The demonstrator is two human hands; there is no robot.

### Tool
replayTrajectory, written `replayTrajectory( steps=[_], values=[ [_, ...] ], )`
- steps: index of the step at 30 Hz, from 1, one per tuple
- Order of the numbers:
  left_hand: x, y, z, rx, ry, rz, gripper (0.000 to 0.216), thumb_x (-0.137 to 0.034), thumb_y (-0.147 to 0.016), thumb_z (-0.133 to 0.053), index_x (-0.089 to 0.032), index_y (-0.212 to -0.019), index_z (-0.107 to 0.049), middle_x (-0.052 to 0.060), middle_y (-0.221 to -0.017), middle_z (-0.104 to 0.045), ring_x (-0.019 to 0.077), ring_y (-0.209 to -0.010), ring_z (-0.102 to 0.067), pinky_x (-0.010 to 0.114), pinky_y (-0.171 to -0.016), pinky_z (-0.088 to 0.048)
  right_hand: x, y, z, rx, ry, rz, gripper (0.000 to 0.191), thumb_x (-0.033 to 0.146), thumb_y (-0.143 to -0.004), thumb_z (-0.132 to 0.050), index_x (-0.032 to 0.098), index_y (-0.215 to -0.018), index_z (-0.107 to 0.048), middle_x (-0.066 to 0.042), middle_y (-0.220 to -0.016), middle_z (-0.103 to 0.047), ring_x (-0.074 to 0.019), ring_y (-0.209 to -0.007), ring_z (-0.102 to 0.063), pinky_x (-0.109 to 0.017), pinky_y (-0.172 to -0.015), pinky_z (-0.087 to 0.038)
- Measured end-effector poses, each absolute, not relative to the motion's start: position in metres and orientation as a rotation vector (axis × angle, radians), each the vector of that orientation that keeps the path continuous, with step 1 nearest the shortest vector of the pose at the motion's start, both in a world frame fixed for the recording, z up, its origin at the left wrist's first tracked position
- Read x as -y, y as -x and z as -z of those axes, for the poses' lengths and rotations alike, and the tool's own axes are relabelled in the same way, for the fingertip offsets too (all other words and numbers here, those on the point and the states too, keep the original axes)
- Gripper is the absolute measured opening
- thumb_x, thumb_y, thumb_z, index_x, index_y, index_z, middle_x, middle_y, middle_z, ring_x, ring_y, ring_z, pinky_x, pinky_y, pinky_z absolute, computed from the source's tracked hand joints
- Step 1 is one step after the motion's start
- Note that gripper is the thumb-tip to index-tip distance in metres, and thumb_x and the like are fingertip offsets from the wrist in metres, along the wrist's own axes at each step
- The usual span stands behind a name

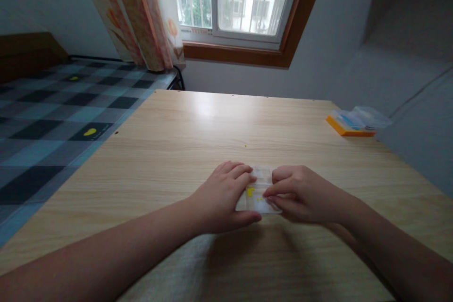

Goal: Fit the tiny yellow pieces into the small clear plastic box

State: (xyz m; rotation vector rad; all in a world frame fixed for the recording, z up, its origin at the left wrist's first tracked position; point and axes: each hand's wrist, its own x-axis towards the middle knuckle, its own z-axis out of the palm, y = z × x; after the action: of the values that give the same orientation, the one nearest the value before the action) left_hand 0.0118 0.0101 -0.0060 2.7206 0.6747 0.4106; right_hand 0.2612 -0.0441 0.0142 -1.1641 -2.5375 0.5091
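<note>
A small clear plastic box (264, 206) with a raised clear lid (261, 173) lies on the wooden table between my hands. Tiny yellow pieces (251, 192) sit inside it, clustered at the left with a few scattered near the middle. My left hand (226, 193) rests along the box's left side, fingers stretched over its far edge and thumb along its near edge. My right hand (299, 193) reaches over the right side, thumb and forefinger pinched close together at the box's inside. Whatever those fingertips hold, if anything, is too small to make out.
One tiny yellow piece (245, 146) lies on the table (170, 151) beyond the box. At the far right edge stands an orange case (350, 127) with clear and blue plastic on it. A checkered bed (46, 137) adjoins the table's left side. Behind are a window and curtain.
</note>
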Motion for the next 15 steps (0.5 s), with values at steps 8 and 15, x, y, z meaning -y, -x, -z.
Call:
replayTrajectory(
  steps=[8, 15],
  values=[
    [-0.011, -0.012, 0.007, -0.671, -2.698, -0.421, 0.067, -0.056, -0.076, -0.083, -0.016, -0.126, -0.064, 0.015, -0.136, -0.062, 0.0358, -0.13, -0.053, 0.055, -0.115, -0.038, 0.044, -0.255, -0.013, 2.563, 1.104, -0.531, 0.024, 0.022, -0.096, -0.056, 0.02, -0.091, -0.079, -0.001, -0.075, -0.056, -0.0047, -0.063, -0.046, -0.021, -0.061, -0.027],
    [-0.011, -0.012, 0.008, -0.66, -2.706, -0.433, 0.067, -0.057, -0.076, -0.083, -0.015, -0.125, -0.064, 0.016, -0.135, -0.062, 0.0355, -0.131, -0.052, 0.053, -0.116, -0.037, 0.043, -0.249, -0.003, 2.537, 1.167, -0.431, 0.023, 0.025, -0.1, -0.055, 0.023, -0.099, -0.078, -0.001, -0.079, -0.059, -0.006, -0.068, -0.049, -0.021, -0.065, -0.031]
  ],
)
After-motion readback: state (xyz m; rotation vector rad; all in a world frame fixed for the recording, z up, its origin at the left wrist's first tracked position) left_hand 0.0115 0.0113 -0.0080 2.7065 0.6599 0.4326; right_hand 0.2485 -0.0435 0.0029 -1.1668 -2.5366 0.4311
